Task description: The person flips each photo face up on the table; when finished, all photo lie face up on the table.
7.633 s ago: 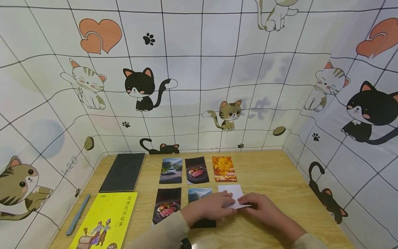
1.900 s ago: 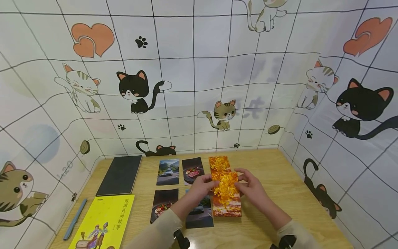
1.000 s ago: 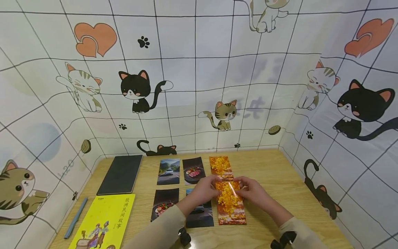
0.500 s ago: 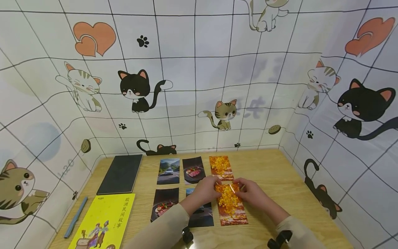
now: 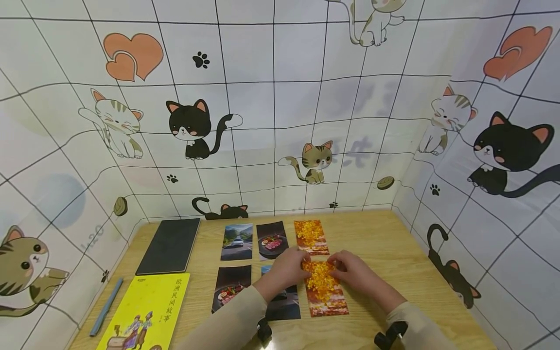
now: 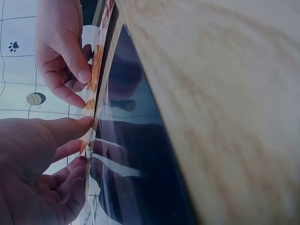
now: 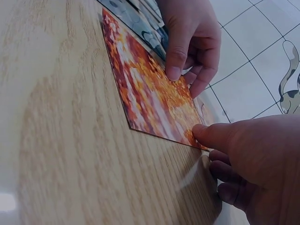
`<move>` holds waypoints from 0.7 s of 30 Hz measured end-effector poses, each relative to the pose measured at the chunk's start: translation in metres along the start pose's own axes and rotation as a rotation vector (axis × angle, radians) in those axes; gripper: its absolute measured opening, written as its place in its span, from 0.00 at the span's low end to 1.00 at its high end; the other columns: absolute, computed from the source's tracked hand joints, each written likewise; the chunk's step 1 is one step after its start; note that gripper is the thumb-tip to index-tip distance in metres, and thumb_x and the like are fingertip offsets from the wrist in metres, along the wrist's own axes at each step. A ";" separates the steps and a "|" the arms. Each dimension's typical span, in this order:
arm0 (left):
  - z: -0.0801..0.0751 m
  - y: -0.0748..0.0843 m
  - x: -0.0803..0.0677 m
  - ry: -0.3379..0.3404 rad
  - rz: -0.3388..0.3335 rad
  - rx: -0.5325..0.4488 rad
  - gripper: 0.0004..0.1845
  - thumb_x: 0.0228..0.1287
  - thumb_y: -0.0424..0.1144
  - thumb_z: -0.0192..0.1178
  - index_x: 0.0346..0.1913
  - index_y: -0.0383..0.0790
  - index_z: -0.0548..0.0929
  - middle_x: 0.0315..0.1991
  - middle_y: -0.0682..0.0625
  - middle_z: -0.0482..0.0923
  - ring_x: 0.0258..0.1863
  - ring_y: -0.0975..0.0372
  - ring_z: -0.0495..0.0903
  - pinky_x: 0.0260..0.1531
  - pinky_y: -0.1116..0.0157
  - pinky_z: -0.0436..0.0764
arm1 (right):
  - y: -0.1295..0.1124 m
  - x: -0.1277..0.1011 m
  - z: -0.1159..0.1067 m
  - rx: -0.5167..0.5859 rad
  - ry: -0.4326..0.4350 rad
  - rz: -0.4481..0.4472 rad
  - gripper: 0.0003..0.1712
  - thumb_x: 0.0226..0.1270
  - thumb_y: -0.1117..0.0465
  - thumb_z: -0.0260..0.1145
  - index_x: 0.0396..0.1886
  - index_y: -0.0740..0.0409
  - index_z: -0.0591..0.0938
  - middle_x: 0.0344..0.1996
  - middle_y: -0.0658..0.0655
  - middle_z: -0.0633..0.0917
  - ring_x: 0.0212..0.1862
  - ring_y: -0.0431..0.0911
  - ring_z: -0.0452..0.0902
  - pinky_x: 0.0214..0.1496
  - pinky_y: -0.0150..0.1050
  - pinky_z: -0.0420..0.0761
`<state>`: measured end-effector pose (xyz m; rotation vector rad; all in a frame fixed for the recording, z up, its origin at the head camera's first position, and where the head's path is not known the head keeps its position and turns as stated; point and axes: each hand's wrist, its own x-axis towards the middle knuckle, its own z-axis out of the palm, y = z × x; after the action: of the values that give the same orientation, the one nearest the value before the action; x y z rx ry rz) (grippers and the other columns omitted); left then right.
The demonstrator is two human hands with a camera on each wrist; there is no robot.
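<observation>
Head view: a wooden table [image 5: 393,243] is enclosed by cat-print walls [image 5: 280,121].
Orange photo [image 5: 324,288]: laid flat on the table.
Left hand [image 5: 286,268]: far edge is pinched.
Right hand [image 5: 352,270]: same edge is pinched.

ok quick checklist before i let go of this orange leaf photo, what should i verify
1. Orange autumn-leaf photo flat on the light wooden table: not ok; in the right wrist view its far end looks slightly lifted.
2. Both hands on it: ok; left hand and right hand pinch its far corners.
3. Lined up under the matching orange photo in the back row: ok, roughly in line.
4. Gap to the dark landscape photo at its left: cannot tell; the edges look very close.
5. Picture side up: ok.
</observation>
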<state>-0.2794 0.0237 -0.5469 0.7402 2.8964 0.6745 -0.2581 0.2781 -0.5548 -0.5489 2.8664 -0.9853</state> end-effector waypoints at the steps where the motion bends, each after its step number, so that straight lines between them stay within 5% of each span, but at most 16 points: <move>1: -0.001 0.000 0.000 -0.002 0.002 0.005 0.18 0.66 0.49 0.82 0.54 0.48 0.91 0.49 0.52 0.82 0.45 0.60 0.81 0.47 0.59 0.85 | 0.000 0.000 0.000 0.000 0.000 -0.001 0.14 0.78 0.60 0.76 0.58 0.55 0.89 0.42 0.49 0.82 0.41 0.43 0.75 0.44 0.41 0.78; 13: 0.001 -0.002 0.001 -0.014 0.010 0.016 0.17 0.67 0.51 0.81 0.52 0.49 0.92 0.49 0.52 0.81 0.44 0.60 0.80 0.48 0.59 0.85 | 0.003 -0.001 -0.002 0.031 -0.013 0.028 0.14 0.78 0.59 0.76 0.59 0.56 0.88 0.43 0.50 0.82 0.42 0.45 0.75 0.44 0.41 0.77; 21: -0.013 -0.022 -0.004 0.032 0.023 -0.146 0.18 0.69 0.49 0.79 0.57 0.47 0.92 0.49 0.53 0.82 0.44 0.61 0.82 0.44 0.59 0.85 | 0.006 -0.005 -0.007 0.095 -0.022 0.032 0.18 0.81 0.59 0.73 0.64 0.61 0.85 0.43 0.50 0.82 0.41 0.43 0.78 0.42 0.40 0.80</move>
<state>-0.2880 -0.0003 -0.5449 0.7515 2.8328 0.8965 -0.2571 0.2888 -0.5531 -0.5010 2.7825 -1.0968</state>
